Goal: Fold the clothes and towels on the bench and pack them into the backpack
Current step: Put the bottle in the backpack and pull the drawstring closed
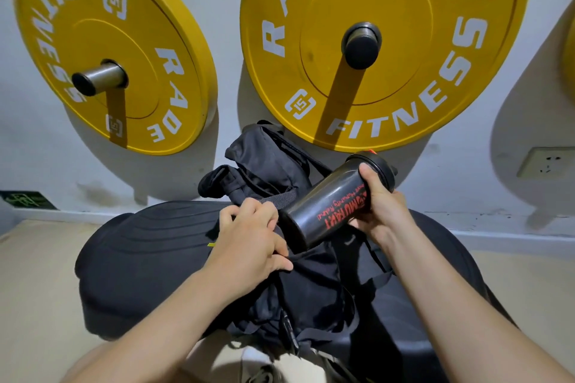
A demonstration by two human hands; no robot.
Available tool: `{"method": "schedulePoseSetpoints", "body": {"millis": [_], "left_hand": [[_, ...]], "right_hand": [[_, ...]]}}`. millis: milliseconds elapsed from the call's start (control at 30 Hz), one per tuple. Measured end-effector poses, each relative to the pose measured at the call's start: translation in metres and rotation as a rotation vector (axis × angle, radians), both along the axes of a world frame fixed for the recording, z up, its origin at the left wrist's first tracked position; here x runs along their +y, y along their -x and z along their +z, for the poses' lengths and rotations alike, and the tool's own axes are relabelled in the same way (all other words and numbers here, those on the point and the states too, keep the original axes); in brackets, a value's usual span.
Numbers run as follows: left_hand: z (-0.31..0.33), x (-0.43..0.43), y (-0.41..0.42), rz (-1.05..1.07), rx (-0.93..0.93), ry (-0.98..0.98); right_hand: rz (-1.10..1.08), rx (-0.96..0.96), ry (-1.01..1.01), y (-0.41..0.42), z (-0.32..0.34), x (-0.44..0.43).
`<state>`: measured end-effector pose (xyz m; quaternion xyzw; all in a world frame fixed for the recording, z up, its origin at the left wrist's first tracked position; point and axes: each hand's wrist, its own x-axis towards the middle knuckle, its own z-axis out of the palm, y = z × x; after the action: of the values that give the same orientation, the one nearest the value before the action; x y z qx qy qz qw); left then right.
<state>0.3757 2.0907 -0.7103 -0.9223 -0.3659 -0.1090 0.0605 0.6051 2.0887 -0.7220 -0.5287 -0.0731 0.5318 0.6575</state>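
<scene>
A black backpack (270, 165) lies on the black padded bench (140, 252), its top leaning against the wall. My left hand (249, 242) pinches the fabric edge of a pocket on the backpack's side. My right hand (378, 199) grips a black shaker bottle (329, 205) with red lettering, tilted with its base down at the pocket and its lid up to the right. No clothes or towels are visible on the bench.
Two yellow weight plates (105, 50) (382, 40) hang on pegs on the white wall just behind the backpack. A wall socket (544, 162) sits at the right. Beige floor (37, 289) lies on both sides of the bench.
</scene>
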Motion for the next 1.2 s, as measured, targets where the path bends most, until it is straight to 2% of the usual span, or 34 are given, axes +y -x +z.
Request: {"method": "schedulePoseSetpoints", "body": {"millis": [100, 200, 267, 400, 500, 633, 733, 833, 1033, 1133, 1200], "left_hand": [[0.001, -0.002, 0.001, -0.117, -0.047, 0.012], [0.002, -0.004, 0.000, -0.169, -0.088, 0.198], [0.003, -0.005, -0.003, -0.145, -0.122, 0.348], [0.008, -0.003, -0.009, -0.001, -0.123, 0.450], [0.008, -0.002, -0.008, 0.052, -0.096, 0.455], [0.011, -0.004, -0.009, -0.003, -0.030, 0.329], [0.007, -0.005, -0.007, -0.046, 0.004, 0.354], [0.002, -0.002, 0.000, -0.102, 0.017, 0.385], [-0.002, 0.007, 0.020, -0.129, 0.149, 0.169], [-0.004, 0.014, 0.019, -0.046, 0.160, -0.016], [-0.007, 0.021, 0.018, -0.050, 0.178, -0.141]], "right_hand": [[-0.062, -0.136, -0.089, 0.006, 0.002, 0.003], [-0.071, -0.538, -0.206, 0.013, 0.011, 0.004], [-0.014, -0.719, -0.260, 0.017, 0.018, 0.002], [0.236, -0.840, -0.360, 0.017, 0.023, 0.001], [0.475, -0.724, -0.458, 0.003, 0.024, 0.004], [0.743, -0.474, -0.552, -0.017, 0.026, 0.016], [0.920, -0.323, -0.551, -0.019, 0.023, 0.028], [1.048, -0.285, -0.512, -0.013, 0.019, 0.036], [1.054, -0.220, -0.524, -0.009, 0.000, 0.035], [0.986, -0.195, -0.498, -0.003, 0.000, 0.028], [0.889, -0.265, -0.472, 0.005, 0.003, 0.019]]}}
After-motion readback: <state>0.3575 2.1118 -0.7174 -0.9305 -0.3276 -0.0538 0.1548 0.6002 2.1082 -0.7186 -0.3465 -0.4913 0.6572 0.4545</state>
